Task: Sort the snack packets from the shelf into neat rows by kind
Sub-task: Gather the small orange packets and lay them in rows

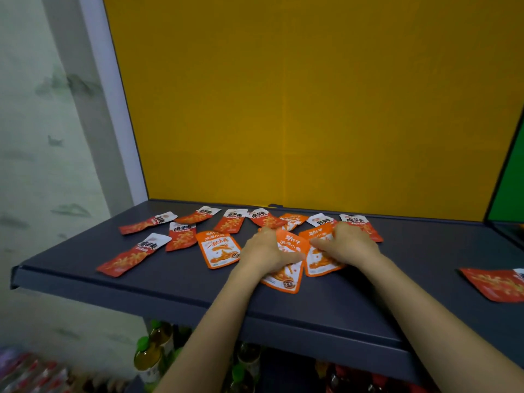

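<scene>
The right hand's fingers (pixel 320 241) reach out fairly straight and lie flat on the top half of an orange packet (pixel 320 260), just right of the middle packet (pixel 283 277). The left thumb (pixel 293 256) lies across the middle packet, which is orange too. The other left fingers bend down over its far left edge, and I cannot tell whether they pinch it or only press it. The left hand (pixel 265 251) covers much of the middle packet, while the right hand (pixel 347 245) sits just right of it. The two orange packets touch along their sides.

A third orange packet (pixel 218 249) lies flat just left of the middle packet. A fourth (pixel 293 220) lies behind it, partly under its neighbours. Red packets (pixel 231 222) with white tops are strewn in a loose line behind the middle packet and out to its left, at mixed angles. One of them (pixel 365 226) is half hidden by the right hand. Another red packet (pixel 493 283) lies alone, well to the right of the middle packet.

All lie on a dark grey shelf (pixel 85 282). A yellow board (pixel 283 109) rises behind the middle packet, and bottles (pixel 147 355) stand below it to the left.
</scene>
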`<state>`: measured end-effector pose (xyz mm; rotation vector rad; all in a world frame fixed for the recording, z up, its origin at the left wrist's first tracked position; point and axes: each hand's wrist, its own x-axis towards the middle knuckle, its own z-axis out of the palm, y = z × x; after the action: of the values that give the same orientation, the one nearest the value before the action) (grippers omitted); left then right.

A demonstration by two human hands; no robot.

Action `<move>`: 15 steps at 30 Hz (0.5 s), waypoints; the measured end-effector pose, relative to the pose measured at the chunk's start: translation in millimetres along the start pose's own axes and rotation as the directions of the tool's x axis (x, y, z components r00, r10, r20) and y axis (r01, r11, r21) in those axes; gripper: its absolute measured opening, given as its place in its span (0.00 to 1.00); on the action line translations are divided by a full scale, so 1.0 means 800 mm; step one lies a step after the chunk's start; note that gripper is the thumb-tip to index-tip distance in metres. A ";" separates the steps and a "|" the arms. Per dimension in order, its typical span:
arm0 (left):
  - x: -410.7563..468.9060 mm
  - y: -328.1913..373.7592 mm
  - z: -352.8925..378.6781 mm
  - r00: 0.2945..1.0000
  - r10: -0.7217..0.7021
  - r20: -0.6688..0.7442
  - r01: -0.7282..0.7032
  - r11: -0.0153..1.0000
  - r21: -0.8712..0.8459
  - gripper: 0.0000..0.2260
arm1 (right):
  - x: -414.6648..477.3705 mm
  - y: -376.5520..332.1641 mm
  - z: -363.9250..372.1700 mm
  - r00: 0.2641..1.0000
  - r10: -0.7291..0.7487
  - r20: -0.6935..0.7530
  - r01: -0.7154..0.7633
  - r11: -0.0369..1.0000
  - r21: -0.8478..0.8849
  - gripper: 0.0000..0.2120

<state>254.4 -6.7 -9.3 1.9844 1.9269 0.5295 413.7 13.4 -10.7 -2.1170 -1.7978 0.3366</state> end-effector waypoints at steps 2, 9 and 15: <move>-0.013 -0.004 -0.002 0.996 0.020 -0.086 -0.026 0.998 -0.060 0.33 | -0.002 0.001 -0.005 1.000 0.004 0.018 -0.006 0.993 0.117 0.22; -0.023 -0.060 -0.042 0.927 -0.079 -0.367 -0.072 0.922 -0.380 0.26 | -0.017 -0.020 -0.022 0.997 -0.004 -0.076 0.042 0.864 0.502 0.17; 0.005 -0.100 -0.049 0.950 -0.171 -0.261 0.158 0.985 -0.069 0.28 | 0.037 -0.066 0.010 0.994 0.065 -0.083 0.004 0.763 0.646 0.06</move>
<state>165.6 -1.1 -12.5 1.7764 2.1913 0.8234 367.9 50.8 4.5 -1.6254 -1.3180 0.7282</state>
